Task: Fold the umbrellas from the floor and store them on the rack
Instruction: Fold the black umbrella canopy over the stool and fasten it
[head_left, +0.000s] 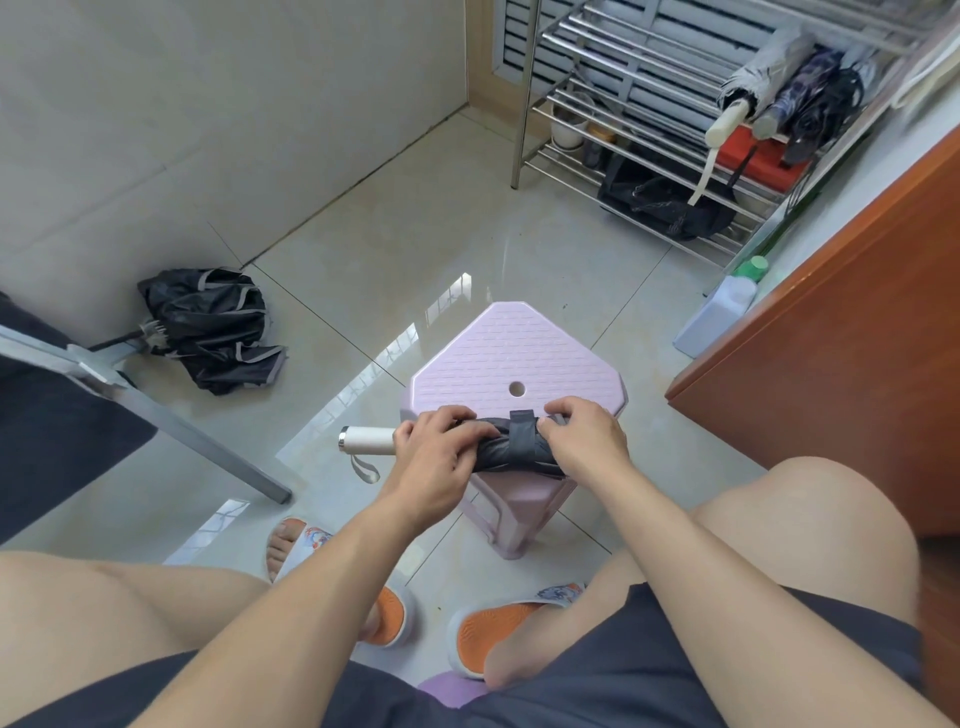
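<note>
A rolled dark grey umbrella (511, 451) with a white handle (366, 440) lies across the near edge of a pink plastic stool (514, 353). Its strap is wrapped round the middle. My left hand (434, 449) grips the umbrella's handle end. On the other end my right hand (584, 441) curls its fingers round the cloth beside the strap. A second black umbrella (213, 327) lies unfolded and crumpled on the floor at the left. The steel rack (613, 114) stands at the back right, with several folded umbrellas (789, 98) lying on one shelf.
A grey metal leg (171, 421) slants across the floor at the left. A brown wooden cabinet (841, 353) stands on the right, with a white bottle (722, 306) beside it. A black bag (660, 202) and small pots sit on the rack's low shelves. My knees frame the stool.
</note>
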